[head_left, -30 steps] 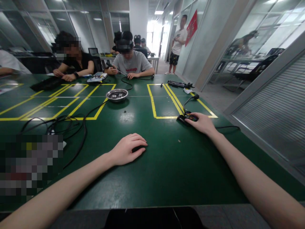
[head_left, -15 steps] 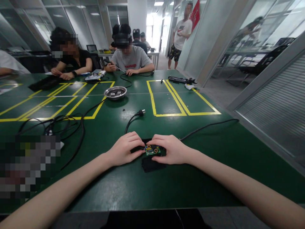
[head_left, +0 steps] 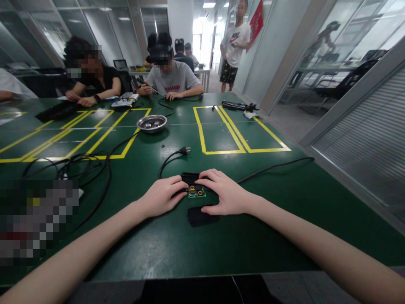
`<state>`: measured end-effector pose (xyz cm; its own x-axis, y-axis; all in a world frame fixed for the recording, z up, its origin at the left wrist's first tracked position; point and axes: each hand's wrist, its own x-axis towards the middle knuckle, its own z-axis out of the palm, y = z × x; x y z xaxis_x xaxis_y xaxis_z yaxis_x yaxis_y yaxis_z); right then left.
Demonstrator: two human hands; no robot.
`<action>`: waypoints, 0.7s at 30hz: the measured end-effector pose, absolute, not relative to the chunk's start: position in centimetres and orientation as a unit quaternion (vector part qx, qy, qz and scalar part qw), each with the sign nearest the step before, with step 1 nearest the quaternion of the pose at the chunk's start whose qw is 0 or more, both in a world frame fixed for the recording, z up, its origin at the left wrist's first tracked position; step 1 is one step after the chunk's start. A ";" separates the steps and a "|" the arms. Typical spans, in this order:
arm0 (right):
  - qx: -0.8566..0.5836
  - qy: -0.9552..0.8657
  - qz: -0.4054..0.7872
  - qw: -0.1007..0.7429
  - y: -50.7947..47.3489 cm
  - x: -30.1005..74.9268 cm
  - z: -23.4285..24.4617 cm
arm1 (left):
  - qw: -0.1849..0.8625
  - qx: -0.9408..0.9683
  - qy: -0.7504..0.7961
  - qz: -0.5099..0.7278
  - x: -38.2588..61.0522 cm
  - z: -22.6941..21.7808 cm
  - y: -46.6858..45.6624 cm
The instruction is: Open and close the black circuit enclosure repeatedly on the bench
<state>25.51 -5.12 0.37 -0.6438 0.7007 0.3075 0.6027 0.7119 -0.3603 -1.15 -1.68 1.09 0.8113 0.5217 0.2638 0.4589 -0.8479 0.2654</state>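
A small green circuit board (head_left: 196, 193) with copper-wound coils lies between my hands. My left hand (head_left: 163, 195) holds its left edge, thumb and fingertips closing from either side. To the right, my right hand (head_left: 228, 193) is spread, its thumb well apart from the fingers. Those fingers reach over the far right of the board, and the thumb tip is at a flat black cover (head_left: 199, 216) on the table. Behind the board is a black casing half (head_left: 189, 176), partly hidden by my fingers.
Beyond my hands lies a black power plug (head_left: 184, 150) on its cord. A metal bowl (head_left: 152, 123) with small metal parts stands farther back. Coiled black cables (head_left: 79, 162) lie left, and another cable (head_left: 275, 169) runs right. Co-workers sit across the green table (head_left: 142, 249).
My right hand has loosened from the board, its fingers and thumb spreading apart. The board has shifted slightly up and left, and more of the black casing behind it shows.
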 end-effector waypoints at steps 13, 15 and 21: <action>-0.399 -0.878 0.090 0.248 -5.0 24.0 -0.2 | 0.106 0.926 0.317 0.173 -0.8 1.0 -1.8; -0.399 -0.878 0.090 0.250 -5.0 24.1 -0.1 | 0.107 0.926 0.318 0.173 -0.9 1.0 -1.8; -0.395 -0.877 0.096 0.257 -5.0 24.5 0.0 | 0.120 0.922 0.324 0.173 -0.9 1.2 -1.8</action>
<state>24.54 -4.95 0.01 -0.5559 0.7422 0.3743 0.6440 0.6693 -0.3706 -0.93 -1.82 1.15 0.7305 0.6386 0.2419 0.5559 -0.7618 0.3326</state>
